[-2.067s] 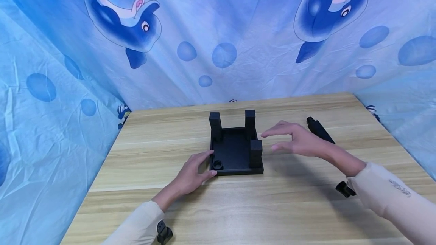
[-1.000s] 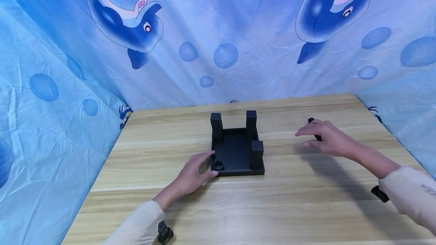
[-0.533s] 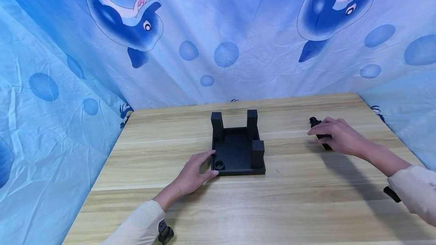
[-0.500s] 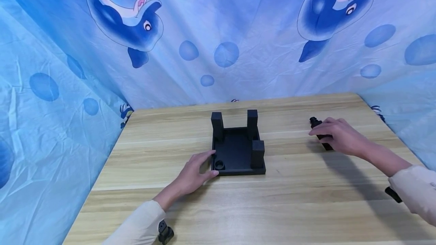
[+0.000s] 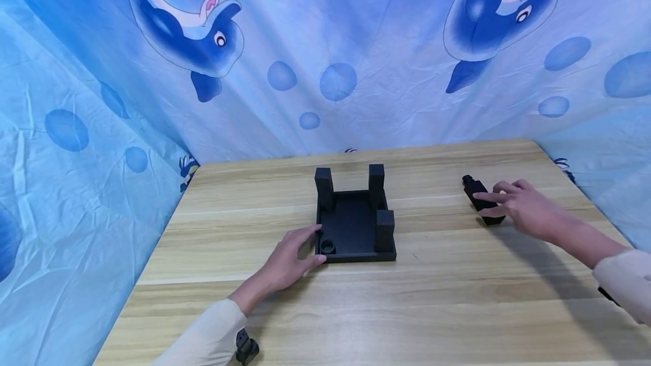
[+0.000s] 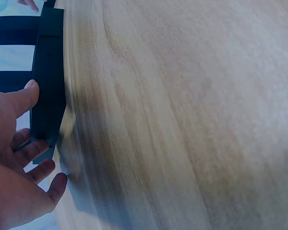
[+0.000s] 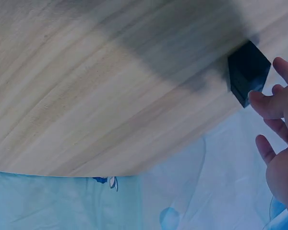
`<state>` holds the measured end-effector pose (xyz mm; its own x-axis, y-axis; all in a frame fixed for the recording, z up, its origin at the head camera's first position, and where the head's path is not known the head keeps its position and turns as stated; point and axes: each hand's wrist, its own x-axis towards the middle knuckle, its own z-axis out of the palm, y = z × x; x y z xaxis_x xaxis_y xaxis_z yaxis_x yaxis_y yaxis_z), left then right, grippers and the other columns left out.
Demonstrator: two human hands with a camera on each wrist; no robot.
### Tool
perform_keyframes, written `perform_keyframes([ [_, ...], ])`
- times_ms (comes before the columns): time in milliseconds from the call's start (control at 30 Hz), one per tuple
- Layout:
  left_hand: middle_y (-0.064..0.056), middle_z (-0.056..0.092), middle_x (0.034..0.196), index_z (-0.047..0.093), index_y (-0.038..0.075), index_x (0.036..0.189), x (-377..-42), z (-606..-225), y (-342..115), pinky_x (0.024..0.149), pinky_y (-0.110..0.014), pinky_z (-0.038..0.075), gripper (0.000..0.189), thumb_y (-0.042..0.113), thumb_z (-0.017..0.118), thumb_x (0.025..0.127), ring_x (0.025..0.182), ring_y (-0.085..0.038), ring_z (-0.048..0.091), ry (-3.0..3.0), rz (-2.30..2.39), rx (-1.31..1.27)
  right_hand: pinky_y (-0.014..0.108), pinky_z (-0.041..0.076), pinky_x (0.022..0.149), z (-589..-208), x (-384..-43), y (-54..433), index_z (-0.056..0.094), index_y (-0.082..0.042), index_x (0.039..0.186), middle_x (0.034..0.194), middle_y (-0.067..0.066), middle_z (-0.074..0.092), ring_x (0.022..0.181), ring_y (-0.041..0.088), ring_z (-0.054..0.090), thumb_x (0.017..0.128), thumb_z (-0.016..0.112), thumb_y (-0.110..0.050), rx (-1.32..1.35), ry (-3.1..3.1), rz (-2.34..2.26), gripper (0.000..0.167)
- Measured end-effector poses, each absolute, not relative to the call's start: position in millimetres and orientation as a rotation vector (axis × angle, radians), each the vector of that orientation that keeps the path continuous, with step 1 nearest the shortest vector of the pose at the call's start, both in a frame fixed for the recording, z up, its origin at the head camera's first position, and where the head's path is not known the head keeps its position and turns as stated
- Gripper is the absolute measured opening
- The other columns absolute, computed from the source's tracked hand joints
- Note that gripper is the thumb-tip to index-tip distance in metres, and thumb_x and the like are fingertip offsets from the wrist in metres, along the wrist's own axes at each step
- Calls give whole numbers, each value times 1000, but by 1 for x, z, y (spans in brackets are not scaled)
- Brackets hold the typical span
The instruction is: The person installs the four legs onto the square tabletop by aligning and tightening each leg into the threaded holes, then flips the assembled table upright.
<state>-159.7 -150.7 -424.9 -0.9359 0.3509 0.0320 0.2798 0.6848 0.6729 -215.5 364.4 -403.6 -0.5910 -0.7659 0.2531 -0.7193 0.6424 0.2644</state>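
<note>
A small black table [image 5: 348,225] lies upside down, three square legs pointing up and a round socket [image 5: 328,247] at its near left corner. At that corner my left hand [image 5: 285,261] holds the table, thumb on the near edge and index finger on the left edge. In the left wrist view, the thumb [image 6: 30,91] rests against the dark tabletop [image 6: 50,72]. Farther right, a loose black table leg [image 5: 473,188] with a threaded end lies on the wood. My right hand [image 5: 531,210] reaches over its near end with fairly straight fingers; whether they touch it is unclear.
Everything stands on a light wooden table [image 5: 229,208]. Blue curtains [image 5: 325,27] with dolphin prints hang behind and at both sides. A dark wrist camera [image 5: 246,348] hangs under the left sleeve.
My right hand has moved right from the upside-down table to the loose leg, then drawn slightly back, uncovering more of it. The left hand stays at the corner.
</note>
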Motion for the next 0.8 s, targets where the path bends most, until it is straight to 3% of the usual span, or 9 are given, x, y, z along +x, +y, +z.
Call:
perform_keyframes([
  [200,-5,46,145,44,15,145,-160,-425,-151,108,-49,31,67,31,73,87,135,-27,37,2790,1090,534,35,28,63,-408,-215,365,78,-21,98,123,8,64,93,24,45,62,49,25,1241,-2509,-302,65],
  [800,-5,46,145,45,17,145,-160,-425,-151,107,-52,30,66,32,73,87,135,-28,37,2793,1089,529,39,31,67,-414,-216,365,78,-19,98,119,9,66,91,24,45,61,54,25,1267,-2498,-303,62],
])
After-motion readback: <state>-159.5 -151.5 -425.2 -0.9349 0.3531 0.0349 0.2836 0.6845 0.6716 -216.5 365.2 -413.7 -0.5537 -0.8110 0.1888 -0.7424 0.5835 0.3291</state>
